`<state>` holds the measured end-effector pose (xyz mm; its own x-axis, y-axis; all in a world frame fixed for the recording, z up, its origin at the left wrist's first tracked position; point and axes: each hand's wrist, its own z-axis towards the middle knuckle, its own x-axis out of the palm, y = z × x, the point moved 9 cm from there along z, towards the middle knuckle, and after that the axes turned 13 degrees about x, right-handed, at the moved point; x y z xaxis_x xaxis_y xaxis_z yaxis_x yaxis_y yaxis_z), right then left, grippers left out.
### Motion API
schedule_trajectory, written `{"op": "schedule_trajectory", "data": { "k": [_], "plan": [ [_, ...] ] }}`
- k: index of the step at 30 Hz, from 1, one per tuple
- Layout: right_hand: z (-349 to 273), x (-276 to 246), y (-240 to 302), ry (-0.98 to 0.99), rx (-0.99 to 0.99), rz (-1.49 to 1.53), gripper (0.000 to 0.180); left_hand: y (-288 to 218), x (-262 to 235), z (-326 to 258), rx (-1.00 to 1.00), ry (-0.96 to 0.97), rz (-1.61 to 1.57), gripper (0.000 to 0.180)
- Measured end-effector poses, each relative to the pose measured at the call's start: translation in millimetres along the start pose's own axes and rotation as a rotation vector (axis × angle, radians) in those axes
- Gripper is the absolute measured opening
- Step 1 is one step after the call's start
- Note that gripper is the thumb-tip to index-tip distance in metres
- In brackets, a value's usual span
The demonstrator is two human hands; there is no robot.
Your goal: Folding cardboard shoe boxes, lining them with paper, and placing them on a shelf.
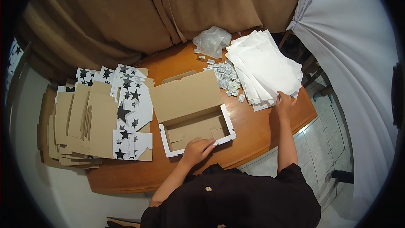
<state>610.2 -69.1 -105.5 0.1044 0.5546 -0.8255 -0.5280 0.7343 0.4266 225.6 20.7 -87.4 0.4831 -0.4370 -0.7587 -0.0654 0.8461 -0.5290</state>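
In front of me an open cardboard box [193, 127] stands with its lid folded back, brown inside and white along its walls. My left hand [197, 150] is closed over the box's near wall, fingers lying along the rim. Out to the right, my right hand [285, 102] pinches the near edge of a fanned stack of white paper sheets [265, 65]. How many sheets are between those fingers cannot be made out. Small pale sachets [226, 77] lie in a loose heap between the box and the paper.
Flat cardboard box blanks [101, 114], some printed with black stars, are piled at the left of the wooden table [253, 137]. A crumpled clear plastic bag [212, 42] sits at the back. Brown curtains [105, 17] hang behind the table, a white cloth [350, 38] at the right.
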Motion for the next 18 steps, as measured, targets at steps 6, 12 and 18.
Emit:
{"op": "schedule_trajectory", "data": {
  "k": [6,12,18],
  "plan": [
    [6,-60,70,0.000,-0.058,0.371,0.031,-15,-37,40,0.027,-0.147,0.155,0.029],
    [-89,-88,187,0.183,-0.400,0.555,0.038,53,-20,48,-0.482,-0.351,-0.678,0.039],
    [-189,-79,228,0.357,-0.614,0.659,0.047,76,-20,30,-0.647,-0.169,-0.677,0.035]
  ]
}}
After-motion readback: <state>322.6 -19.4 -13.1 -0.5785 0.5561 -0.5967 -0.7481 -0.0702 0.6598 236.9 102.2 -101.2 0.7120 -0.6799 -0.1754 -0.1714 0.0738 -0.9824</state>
